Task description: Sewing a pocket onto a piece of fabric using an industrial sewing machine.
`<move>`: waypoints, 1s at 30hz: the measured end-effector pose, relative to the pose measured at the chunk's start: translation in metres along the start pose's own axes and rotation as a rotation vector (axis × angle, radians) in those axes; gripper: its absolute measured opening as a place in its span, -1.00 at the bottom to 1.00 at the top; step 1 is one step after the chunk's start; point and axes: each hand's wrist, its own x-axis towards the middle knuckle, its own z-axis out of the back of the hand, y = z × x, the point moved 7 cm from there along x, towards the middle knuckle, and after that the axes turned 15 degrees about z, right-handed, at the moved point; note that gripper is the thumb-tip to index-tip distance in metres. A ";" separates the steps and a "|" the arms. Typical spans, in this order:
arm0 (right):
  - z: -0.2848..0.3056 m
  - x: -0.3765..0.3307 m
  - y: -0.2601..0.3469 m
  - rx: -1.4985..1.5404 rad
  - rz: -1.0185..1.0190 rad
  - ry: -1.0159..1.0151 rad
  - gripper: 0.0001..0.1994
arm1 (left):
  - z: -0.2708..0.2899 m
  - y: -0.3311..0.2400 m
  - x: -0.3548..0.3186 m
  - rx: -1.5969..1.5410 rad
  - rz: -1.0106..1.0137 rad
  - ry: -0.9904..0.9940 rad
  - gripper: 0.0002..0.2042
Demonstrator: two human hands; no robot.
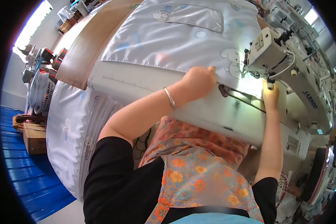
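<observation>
The white cloth [183,46] lies across the table [220,114], its right side by the sewing machine [267,52]; it looks light, soft and slippery, best taken by the hem, where the left hand [199,83] pinches; the right hand's [271,96] grip I cannot tell

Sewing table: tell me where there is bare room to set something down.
Two bare patches show on the table: one between the white fabric's hem and the left forearm, another between that forearm, the dark slot and the front edge. It is crowded around the sewing machine head, with fabric and the right hand close by.
</observation>
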 end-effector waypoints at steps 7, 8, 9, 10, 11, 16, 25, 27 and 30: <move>0.004 -0.009 -0.023 0.332 -0.115 -0.118 -0.77 | -0.029 0.109 0.115 -0.002 0.334 -0.066 -0.77; 0.001 -0.007 -0.022 0.357 -0.135 -0.106 -0.77 | -0.046 0.118 0.122 -0.001 0.346 -0.071 -0.77; -0.003 -0.005 -0.021 0.364 -0.101 -0.106 -0.77 | -0.049 0.129 0.120 -0.088 0.441 -0.314 -0.70; -0.003 -0.004 -0.025 0.361 -0.099 -0.106 -0.77 | -0.035 0.132 0.114 -0.184 0.518 -0.560 -0.63; -0.005 -0.002 -0.026 0.367 -0.087 -0.095 -0.75 | -0.036 0.131 0.111 -0.181 0.525 -0.560 -0.63; 0.005 -0.003 -0.036 0.235 -0.070 -0.020 -0.67 | -0.012 0.032 0.011 -0.211 0.119 0.135 -0.56; -0.018 0.011 -0.056 0.776 -0.139 -0.023 -0.72 | -0.018 0.196 -0.319 0.324 0.777 -0.086 -0.51; -0.023 0.011 -0.046 0.715 -0.128 0.032 -0.72 | -0.011 0.269 -0.395 0.455 1.061 -0.121 -0.52; -0.027 0.013 -0.080 0.709 -0.101 0.027 -0.64 | -0.020 0.330 -0.438 0.410 1.242 0.064 -0.59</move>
